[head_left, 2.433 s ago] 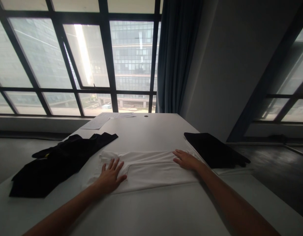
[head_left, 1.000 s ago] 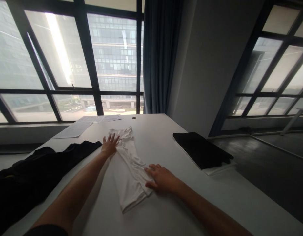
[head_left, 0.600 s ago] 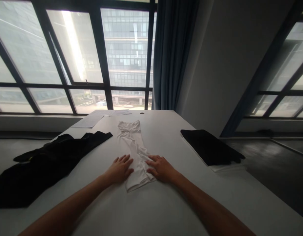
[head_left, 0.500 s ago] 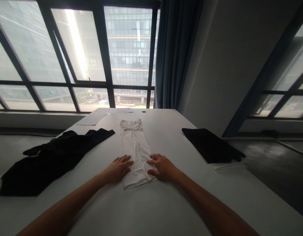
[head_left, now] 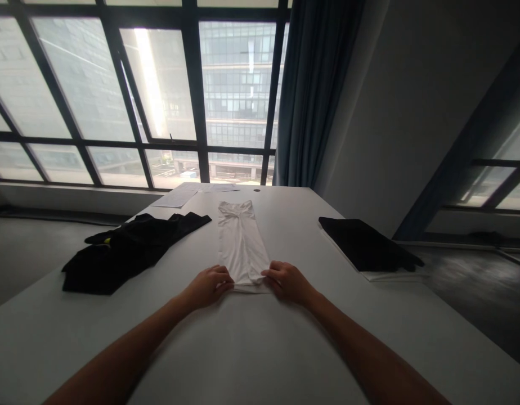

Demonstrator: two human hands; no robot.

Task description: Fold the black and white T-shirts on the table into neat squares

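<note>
A white garment, long and narrow as it lies folded, stretches away from me along the white table. Its near end is between my hands. My left hand is closed on the near left corner of the cloth, thumb against fingers. On the near right corner my right hand pinches the fabric in the same way. Light creases run down the cloth, and the far end is gathered. What kind of garment it is, I cannot tell.
To the left lies a crumpled black garment with a small yellow spot. Folded black cloth rests on something white near the right edge. Paper sheets lie at the far end, before the windows and a blue curtain.
My hands, flat with fingers spread before, now grip the near corners of the white garment. Its near edge is drawn up between them. The whole view has shifted slightly.
</note>
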